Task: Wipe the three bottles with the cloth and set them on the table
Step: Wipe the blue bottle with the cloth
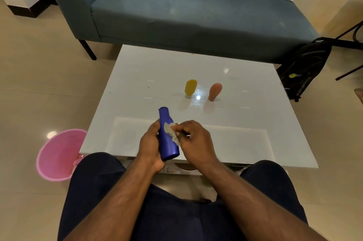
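Blue bottle [168, 136] – gripped by left hand [150, 147] above the table's [245, 142] near edge; right hand [193, 139] pinches cloth [171, 130] against its side. Best done turning it for full coverage – yellow bottle [190, 87], orange bottle [214, 91] stand farther back

A glossy white tabletop [245, 132] is sitting at the centre on the beige tiled floor [35, 83]. A blue-grey sofa [176, 12] is standing at 12 o'clock, a pink bucket [59, 154] at 8 o'clock, a black backpack [306, 67] at 2 o'clock.
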